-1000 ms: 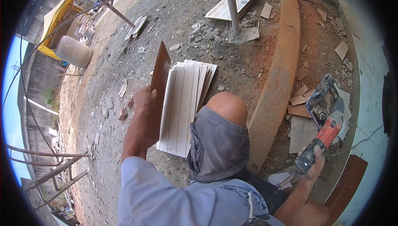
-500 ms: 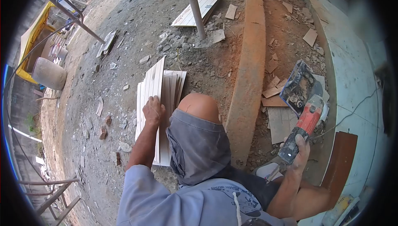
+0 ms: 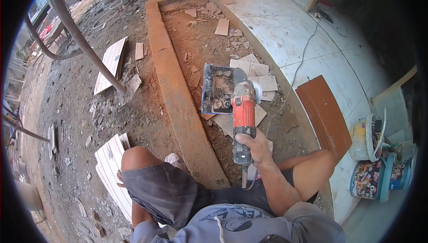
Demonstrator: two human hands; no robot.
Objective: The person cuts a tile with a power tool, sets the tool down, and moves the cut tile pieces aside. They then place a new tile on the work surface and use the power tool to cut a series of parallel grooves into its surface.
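Note:
My right hand (image 3: 255, 148) is wrapped around the dark rear body of a red and black angle grinder (image 3: 244, 111). The grinder's head overlaps the right side of a dusty dark tray (image 3: 223, 88) with a blue edge and round metal parts in it. At my left knee, my left hand (image 3: 119, 179) has its fingers curled at the edge of a pale, lined tile (image 3: 109, 165) in a stack leaning beside my leg. My knee covers most of that hand.
An orange-brown concrete curb (image 3: 176, 109) runs between the rubble ground and the dirt trench. Broken tiles (image 3: 267, 83) lie around the tray. A brown board (image 3: 324, 114), paint buckets (image 3: 368, 178) and a power cord (image 3: 302, 60) are at right. A metal pole (image 3: 84, 42) stands upper left.
The view has swung right, bringing the grinder near the middle. My left hand stays by the tile stack, now mostly behind my knee. My right hand keeps hold of the grinder.

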